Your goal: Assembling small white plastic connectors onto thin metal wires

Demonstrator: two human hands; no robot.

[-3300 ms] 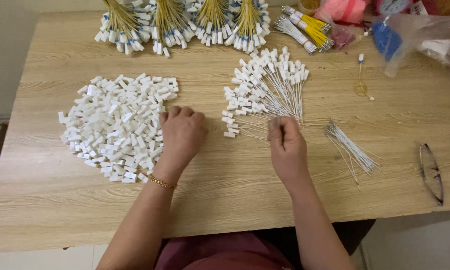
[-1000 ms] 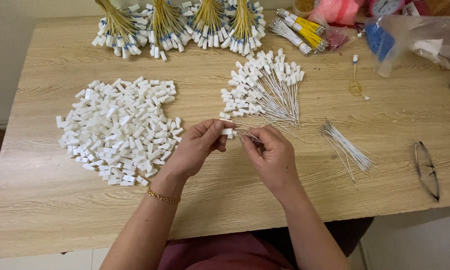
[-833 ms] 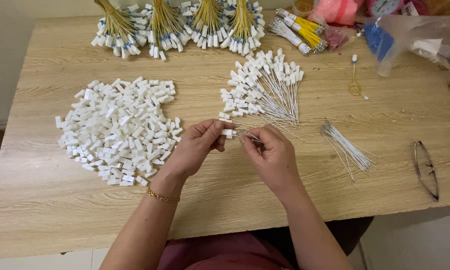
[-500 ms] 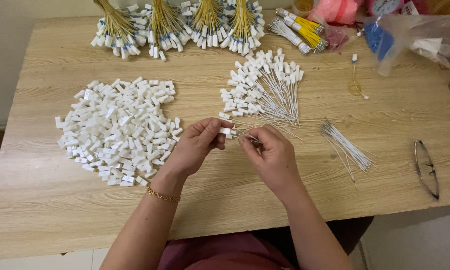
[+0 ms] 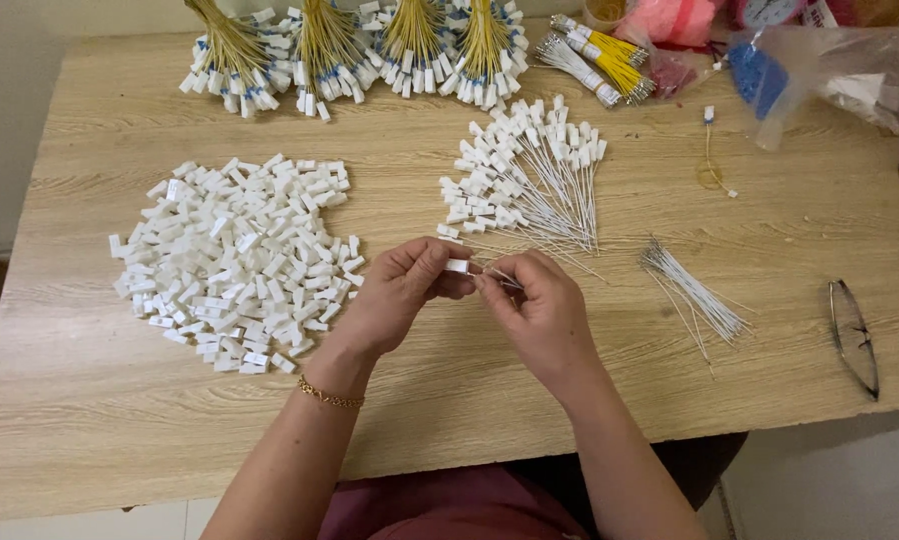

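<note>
- A few seconds back the left hand (image 5: 394,295) lay on the big heap of white blocks (image 5: 234,262) and the right hand (image 5: 541,312) lay flat on the table (image 5: 469,400) near the wires. Both hands are now lifted and meet in the middle, and they have hardly moved in the last second.
- The left hand pinches one small white block (image 5: 457,266) between thumb and fingertips. The fingers are closed tight on it.
- The right hand is closed too. Its thumb and first finger pinch a thin white wire (image 5: 499,276), and the end of the wire points at the small block, right up against it. Whether the tip is inside the block is too small to tell.
- The block and wire sit just above the table, in front of the person — between the big heap on the left and the finished pile behind.
- That finished pile of wires with white ends (image 5: 524,175) lies just past the hands.
- A small bunch of bare white wires (image 5: 694,298) lies to the right of the right hand.
- Bundles of yellow wires with white ends (image 5: 359,50) lie in a row along the far edge of the table.
- A pair of glasses (image 5: 854,335) rests folded near the right edge.
- A gold bracelet (image 5: 329,397) is on the left wrist.
</note>
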